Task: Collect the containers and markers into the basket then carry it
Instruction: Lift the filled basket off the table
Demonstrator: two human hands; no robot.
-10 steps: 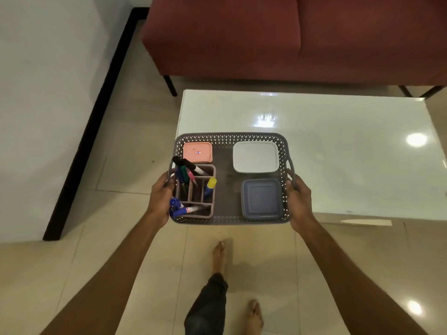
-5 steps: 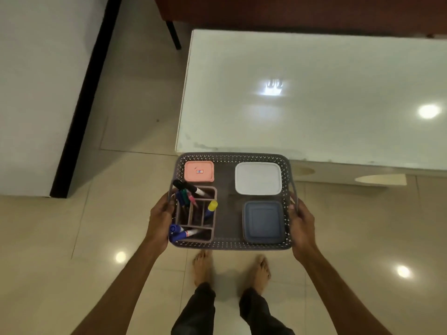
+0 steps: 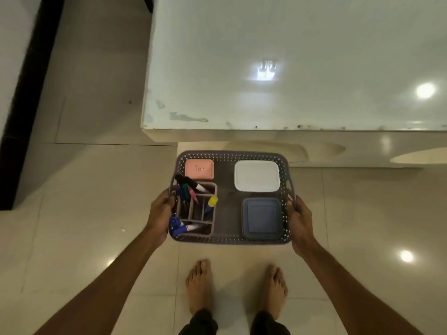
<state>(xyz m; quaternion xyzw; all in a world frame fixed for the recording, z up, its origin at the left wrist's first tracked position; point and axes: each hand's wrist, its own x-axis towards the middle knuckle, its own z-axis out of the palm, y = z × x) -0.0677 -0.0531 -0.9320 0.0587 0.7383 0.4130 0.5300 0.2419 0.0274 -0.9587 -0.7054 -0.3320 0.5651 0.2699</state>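
3 containers (image 3: pixel 257 175) in basket (image 3: pixel 232 240), 2 hands (image 3: pixel 158 212) gripping

A glossy white table (image 3: pixel 290 56) over shiny beige floor tiles (image 3: pixel 72 213), its near edge seemingly chipped.

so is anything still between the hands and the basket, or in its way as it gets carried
Nothing visible. The left hand and right hand already grip the basket by its sides, held over bare floor. The table lies just ahead of it.

Grey basket (image 3: pixel 232 240) of lidded containers (image 3: pixel 257 175) and markers (image 3: pixel 191 183), gripped by both hands, left (image 3: pixel 159 213) and right (image 3: pixel 300 222), above the tiled floor (image 3: pixel 72 213).
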